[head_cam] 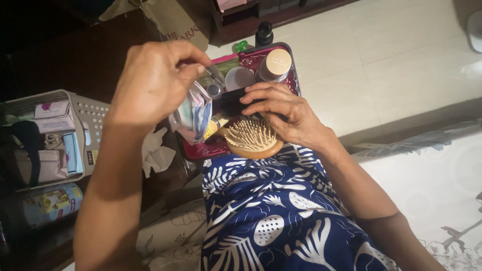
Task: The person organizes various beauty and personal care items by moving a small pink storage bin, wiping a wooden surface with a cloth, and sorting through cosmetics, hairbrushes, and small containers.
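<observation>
The person sits with a dark red tray [293,75] drawn up against a lap covered in blue cloth with white leaf prints [276,211], so everything in it lies within easy reach.

The left hand [155,83] is raised above the tray's left edge, wrist bent, back of the hand toward the head camera. Its thumb and first fingers are pinched shut on the top of a small crumpled packet [193,114], pale with blue and pink print, which hangs down from the pinch, lifted clear for a better look or grip, I would say.

The right hand [283,113] reaches in from the lap side, forearm running back along the thigh. Its fingers are curled over a dark object in the middle of the tray; what that object is I cannot tell. The heel of the hand rests by a round wooden hairbrush [252,140], lying bristles up at the tray's near edge.

At the tray's far end stand a bottle with a gold cap [277,62] and a white round lid [239,78], upright and close together. A grey perforated basket [90,118] full of packets sits well off to the left, with a crumpled white tissue [155,153] between it and the tray.
</observation>
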